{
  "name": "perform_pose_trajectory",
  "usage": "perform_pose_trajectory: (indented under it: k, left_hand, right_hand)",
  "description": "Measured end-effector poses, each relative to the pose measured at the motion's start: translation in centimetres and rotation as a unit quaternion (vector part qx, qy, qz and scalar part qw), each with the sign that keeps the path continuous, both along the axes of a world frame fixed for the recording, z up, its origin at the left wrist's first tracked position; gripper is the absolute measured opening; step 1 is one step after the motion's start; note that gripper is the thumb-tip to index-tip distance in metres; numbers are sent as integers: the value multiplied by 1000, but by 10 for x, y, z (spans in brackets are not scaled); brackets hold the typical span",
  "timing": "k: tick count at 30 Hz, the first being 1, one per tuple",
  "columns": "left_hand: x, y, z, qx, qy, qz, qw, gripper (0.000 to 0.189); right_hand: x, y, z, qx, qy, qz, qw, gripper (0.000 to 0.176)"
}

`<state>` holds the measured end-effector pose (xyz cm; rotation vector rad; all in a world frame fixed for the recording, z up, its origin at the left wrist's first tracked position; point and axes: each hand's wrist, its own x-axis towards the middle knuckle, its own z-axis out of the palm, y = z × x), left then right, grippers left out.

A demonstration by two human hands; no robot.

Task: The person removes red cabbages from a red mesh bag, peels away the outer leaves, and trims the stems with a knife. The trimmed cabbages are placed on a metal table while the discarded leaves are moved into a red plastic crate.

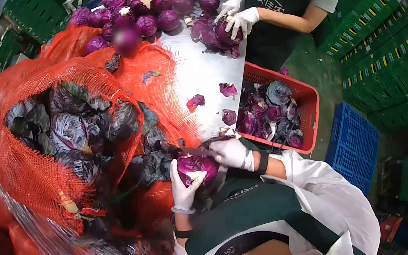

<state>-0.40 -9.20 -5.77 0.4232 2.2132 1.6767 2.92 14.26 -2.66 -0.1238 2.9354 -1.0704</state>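
Note:
My left hand (184,192), in a white glove, cups a red cabbage (205,168) from its left side, fingers wrapped round it. The cabbage's pale cut stem end faces me. My right hand (234,154), also gloved, is closed at the cabbage's upper right. From it a dark, flat knife blade (198,152) reaches left across the top of the cabbage; the handle is hidden in my fist. Loose dark outer leaves (153,166) lie just left of the cabbage. Torn purple leaf pieces (229,116) rest on the metal table (207,77) beyond my hands.
An open red mesh sack (32,167) of cabbages bulges at left. Several peeled cabbages (147,26) stand at the table's far end. A red crate (311,112) of leaves sits right, beside a blue crate (355,143). Across the table, a co-worker's gloved hands (238,15) handle a cabbage.

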Motion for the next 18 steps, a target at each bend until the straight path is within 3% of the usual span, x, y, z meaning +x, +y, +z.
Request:
perform_pose_trajectory:
  k: [1, 3, 5, 7, 8, 9, 11, 12, 16, 18]
  left_hand:
    - [-3, -2, -1, 3, -10, -28, 1000, 96]
    - [-9, -8, 0, 5, -11, -45, 999, 97]
    - [-14, -16, -11, 37, -71, -73, 994, 100]
    - [-13, -19, 14, -30, 29, -125, 991, 101]
    - [-9, -12, 23, -49, 45, -112, 991, 99]
    - [-4, -1, 30, -68, 63, -103, 990, 98]
    - [7, 24, 33, -104, 112, -34, 988, 87]
    - [11, 33, 34, -135, 129, -9, 982, 86]
    - [6, 47, 40, -188, 192, 0, 963, 87]
    - [-1, 48, 42, -185, 167, -4, 968, 88]
  right_hand:
    - [-4, 12, -16, -12, 15, 16, 1000, 31]
    - [-19, 36, -53, 22, -103, -63, 993, 37]
    - [-27, 55, -62, 27, -177, -46, 983, 43]
    - [-19, 32, -12, -89, 53, -56, 993, 48]
    - [-18, 24, -8, -83, 85, -24, 993, 59]
    - [-17, 13, 39, -220, -150, -1, 964, 59]
    - [-13, -5, 10, -53, -45, 20, 997, 57]
    - [-17, -4, 6, -58, -11, 20, 998, 46]
    - [-22, -3, -13, 61, -45, -20, 997, 26]
    - [-41, 14, -31, 75, -56, -23, 995, 24]
